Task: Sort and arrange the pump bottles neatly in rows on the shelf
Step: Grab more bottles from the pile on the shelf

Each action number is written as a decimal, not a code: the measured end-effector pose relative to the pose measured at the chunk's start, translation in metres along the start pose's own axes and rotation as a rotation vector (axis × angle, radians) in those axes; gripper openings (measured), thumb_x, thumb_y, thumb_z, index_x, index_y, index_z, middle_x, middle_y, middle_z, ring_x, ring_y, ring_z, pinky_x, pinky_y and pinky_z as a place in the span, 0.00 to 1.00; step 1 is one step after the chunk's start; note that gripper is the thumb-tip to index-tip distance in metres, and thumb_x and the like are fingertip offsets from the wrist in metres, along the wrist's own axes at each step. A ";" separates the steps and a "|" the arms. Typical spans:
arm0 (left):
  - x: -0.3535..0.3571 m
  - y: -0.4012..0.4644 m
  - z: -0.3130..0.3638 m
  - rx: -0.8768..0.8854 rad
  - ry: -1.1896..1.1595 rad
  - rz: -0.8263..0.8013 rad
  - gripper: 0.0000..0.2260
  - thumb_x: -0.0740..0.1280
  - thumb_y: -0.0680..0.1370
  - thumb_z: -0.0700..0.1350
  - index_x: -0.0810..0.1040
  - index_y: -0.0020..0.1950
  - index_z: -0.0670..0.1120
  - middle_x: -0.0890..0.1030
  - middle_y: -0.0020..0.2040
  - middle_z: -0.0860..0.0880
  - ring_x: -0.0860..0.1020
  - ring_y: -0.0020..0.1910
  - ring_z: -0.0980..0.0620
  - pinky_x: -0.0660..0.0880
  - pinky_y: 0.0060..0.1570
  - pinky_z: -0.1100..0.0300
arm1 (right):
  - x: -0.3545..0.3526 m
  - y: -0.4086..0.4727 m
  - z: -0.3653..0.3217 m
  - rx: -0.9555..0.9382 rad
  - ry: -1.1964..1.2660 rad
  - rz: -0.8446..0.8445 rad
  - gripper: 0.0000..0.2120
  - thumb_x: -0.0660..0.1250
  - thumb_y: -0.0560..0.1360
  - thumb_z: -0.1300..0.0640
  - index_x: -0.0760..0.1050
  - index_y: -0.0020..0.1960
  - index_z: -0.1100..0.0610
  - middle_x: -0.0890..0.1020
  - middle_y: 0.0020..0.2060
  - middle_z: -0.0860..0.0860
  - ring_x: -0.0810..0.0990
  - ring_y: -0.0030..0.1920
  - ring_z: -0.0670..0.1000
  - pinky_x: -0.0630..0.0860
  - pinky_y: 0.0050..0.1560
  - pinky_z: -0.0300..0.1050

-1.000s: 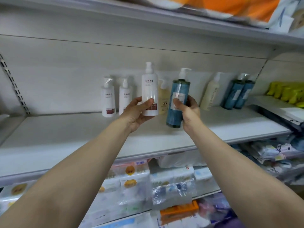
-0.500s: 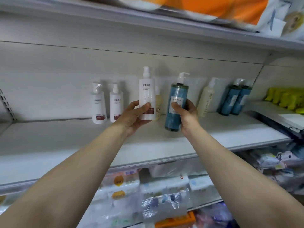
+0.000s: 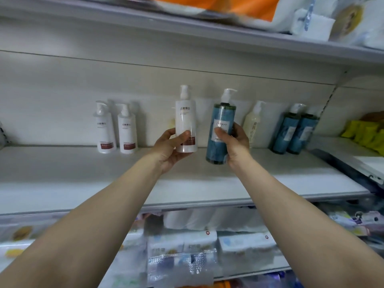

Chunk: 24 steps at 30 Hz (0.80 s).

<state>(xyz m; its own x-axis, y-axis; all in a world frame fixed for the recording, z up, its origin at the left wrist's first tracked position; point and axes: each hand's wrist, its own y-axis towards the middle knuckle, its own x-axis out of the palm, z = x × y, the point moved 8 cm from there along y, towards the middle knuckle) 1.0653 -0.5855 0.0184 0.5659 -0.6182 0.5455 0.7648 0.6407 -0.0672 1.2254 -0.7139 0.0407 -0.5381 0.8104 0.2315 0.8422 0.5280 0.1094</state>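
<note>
Left hand: the left hand (image 3: 172,147) is gripping a white bottle (image 3: 185,126) low on its body, thumb across the front, holding it upright above the shelf (image 3: 62,179).
Right hand: the right hand (image 3: 234,142) is wrapping its fingers round a blue bottle (image 3: 220,129), which is hanging slightly tilted just above the shelf.
Done: two white bottles (image 3: 115,129) are standing side by side at the back left; two blue bottles (image 3: 295,129) are standing together at the back right.
Left to do: by my reading, both held bottles are waiting to join their matching pairs; a cream bottle (image 3: 252,121) is leaning alone between the groups.
White count: three, one of them in hand.
Blue count: three, one of them in hand.
Cream count: one showing; something pale behind the held white bottle is too hidden to tell.
</note>
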 end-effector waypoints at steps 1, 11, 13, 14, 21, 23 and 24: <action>0.006 0.001 -0.005 0.005 0.004 0.000 0.28 0.76 0.67 0.42 0.74 0.66 0.42 0.81 0.58 0.40 0.81 0.57 0.40 0.81 0.53 0.42 | -0.007 0.002 0.000 0.000 0.007 0.002 0.22 0.79 0.70 0.59 0.78 0.61 0.50 0.85 0.53 0.46 0.83 0.55 0.53 0.80 0.58 0.62; 0.063 0.014 -0.044 0.057 0.023 0.010 0.23 0.74 0.73 0.40 0.72 0.66 0.41 0.82 0.56 0.42 0.82 0.52 0.44 0.83 0.48 0.45 | -0.072 0.025 -0.012 -0.016 0.027 -0.016 0.24 0.78 0.71 0.60 0.77 0.64 0.53 0.84 0.56 0.48 0.83 0.55 0.53 0.81 0.51 0.54; 0.073 0.017 -0.053 0.059 0.011 0.013 0.26 0.75 0.71 0.40 0.72 0.67 0.41 0.82 0.56 0.42 0.83 0.52 0.45 0.82 0.49 0.44 | -0.085 0.029 -0.013 -0.017 0.022 -0.018 0.24 0.78 0.70 0.61 0.77 0.64 0.53 0.84 0.56 0.48 0.83 0.55 0.53 0.81 0.50 0.53; 0.078 0.017 -0.057 0.062 0.005 0.018 0.29 0.76 0.69 0.41 0.72 0.68 0.41 0.83 0.56 0.42 0.83 0.52 0.45 0.82 0.50 0.43 | -0.092 0.032 -0.013 -0.022 0.024 -0.024 0.24 0.78 0.70 0.61 0.77 0.64 0.53 0.84 0.56 0.48 0.83 0.55 0.53 0.81 0.51 0.53; 0.102 0.025 -0.083 0.070 0.012 0.034 0.21 0.74 0.72 0.39 0.74 0.63 0.44 0.83 0.52 0.44 0.82 0.52 0.44 0.81 0.51 0.41 | -0.131 0.046 -0.012 -0.038 0.015 -0.025 0.27 0.79 0.69 0.60 0.76 0.66 0.53 0.84 0.58 0.49 0.83 0.57 0.55 0.81 0.55 0.58; 0.109 0.027 -0.088 0.076 0.018 0.033 0.20 0.74 0.72 0.38 0.74 0.62 0.45 0.82 0.53 0.44 0.82 0.54 0.43 0.80 0.53 0.40 | -0.140 0.049 -0.012 -0.043 0.016 -0.017 0.27 0.79 0.70 0.61 0.76 0.67 0.53 0.84 0.58 0.50 0.83 0.57 0.55 0.81 0.55 0.58; 0.112 0.027 -0.089 0.080 0.020 0.033 0.21 0.75 0.71 0.38 0.74 0.62 0.44 0.82 0.53 0.44 0.81 0.54 0.43 0.80 0.54 0.40 | -0.144 0.051 -0.012 -0.042 0.018 -0.011 0.28 0.79 0.70 0.61 0.75 0.68 0.53 0.84 0.58 0.49 0.83 0.57 0.54 0.81 0.55 0.57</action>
<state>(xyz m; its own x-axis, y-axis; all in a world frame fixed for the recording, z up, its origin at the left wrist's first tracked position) 1.1770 -0.6782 0.0036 0.5970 -0.6050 0.5269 0.7191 0.6946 -0.0173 1.3462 -0.8069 0.0247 -0.5471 0.7998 0.2470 0.8370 0.5254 0.1527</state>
